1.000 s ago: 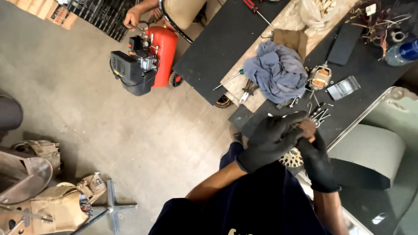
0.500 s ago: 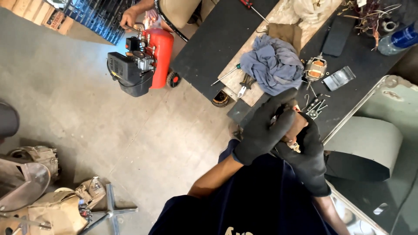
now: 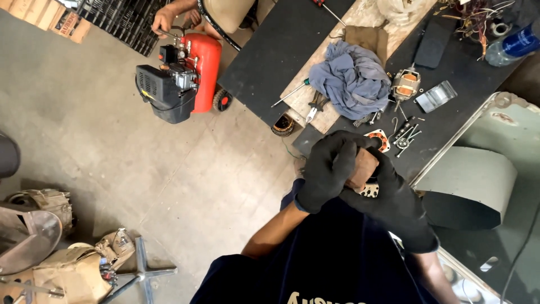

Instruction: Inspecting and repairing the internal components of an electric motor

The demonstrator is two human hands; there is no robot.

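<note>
Item: brown part (image 3: 364,167), held above the tabletop (image 3: 270,50) edge, near the rag (image 3: 353,79) and small motor (image 3: 406,83). Left hand (image 3: 329,169), gloved, clenched over its top; right hand (image 3: 388,197), gloved, cupping it below. Mostly hidden. Likely rigid, fairly heavy; best held around the body.

bench ahead: blue rag (image 3: 351,79), motor part (image 3: 405,84), screws (image 3: 406,135) | left: open floor (image 3: 112,169)

One head-worn camera is looking steeply down, close over the black-gloved left hand (image 3: 329,169) and right hand (image 3: 388,197), taking in grey concrete floor (image 3: 112,157) beyond
</note>
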